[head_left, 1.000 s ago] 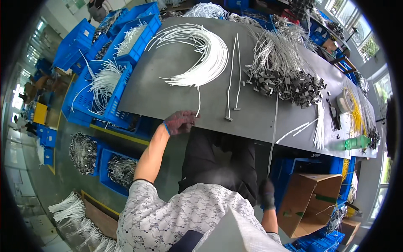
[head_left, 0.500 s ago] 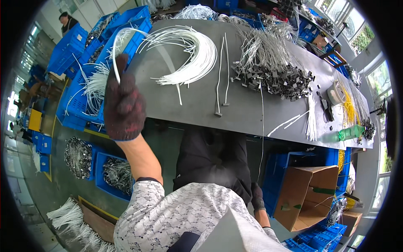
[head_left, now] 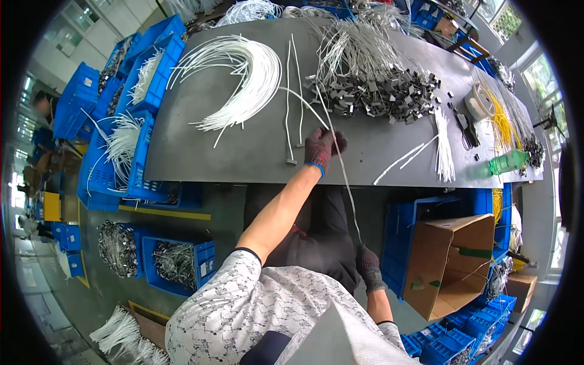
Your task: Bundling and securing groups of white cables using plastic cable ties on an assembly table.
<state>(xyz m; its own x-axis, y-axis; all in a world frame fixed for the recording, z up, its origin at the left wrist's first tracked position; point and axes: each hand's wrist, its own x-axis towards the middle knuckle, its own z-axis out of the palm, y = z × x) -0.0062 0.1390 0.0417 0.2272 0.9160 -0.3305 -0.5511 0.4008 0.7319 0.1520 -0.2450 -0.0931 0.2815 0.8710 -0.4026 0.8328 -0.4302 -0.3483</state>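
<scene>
One white cable (head_left: 340, 164), now stretched taut: left hand (head_left: 322, 146), raised over the blue crates half a second ago, is back down on the table (head_left: 243, 152) pinching it; right hand (head_left: 368, 267) grips its lower end below the table edge.

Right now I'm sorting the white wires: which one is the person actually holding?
The single long wire stretched between the left hand on the table and the right hand below its edge. The others lie loose on the table.
</scene>
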